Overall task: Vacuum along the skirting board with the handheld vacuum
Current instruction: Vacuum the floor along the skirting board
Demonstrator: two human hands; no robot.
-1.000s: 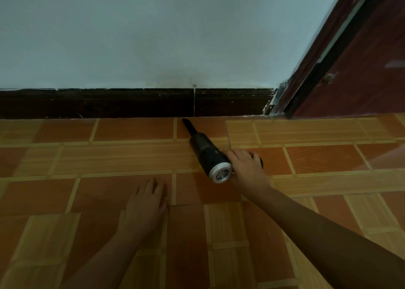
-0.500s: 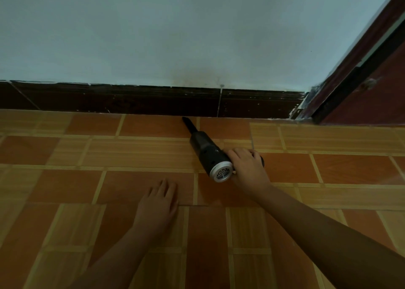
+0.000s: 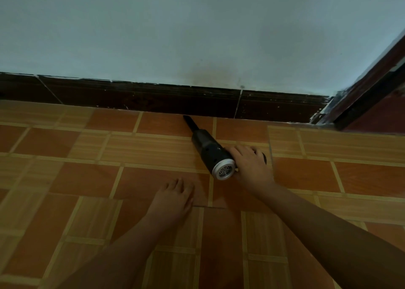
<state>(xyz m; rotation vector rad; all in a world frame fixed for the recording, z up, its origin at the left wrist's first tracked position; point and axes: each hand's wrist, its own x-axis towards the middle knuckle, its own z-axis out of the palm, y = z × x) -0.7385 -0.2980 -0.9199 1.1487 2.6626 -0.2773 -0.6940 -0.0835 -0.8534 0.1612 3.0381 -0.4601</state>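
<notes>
The black handheld vacuum (image 3: 207, 148) with a silver vented rear cap lies low over the floor, its narrow nozzle touching the foot of the dark brown skirting board (image 3: 153, 97). My right hand (image 3: 252, 168) is closed around its handle, which the hand mostly hides. My left hand (image 3: 173, 201) rests flat on the tiles, fingers together, holding nothing, a little nearer to me than the vacuum. The skirting board runs across the whole view under a pale wall.
The floor (image 3: 65, 179) is orange and wood-pattern tiling with pale joints. A reddish door frame (image 3: 372, 87) and door stand at the far right, where the skirting board ends. A vertical joint in the board sits just right of the nozzle.
The view has shifted left along the wall, so the door frame sits farther right. The vacuum and my right hand have travelled left along the skirting board; my left hand moved along too.
</notes>
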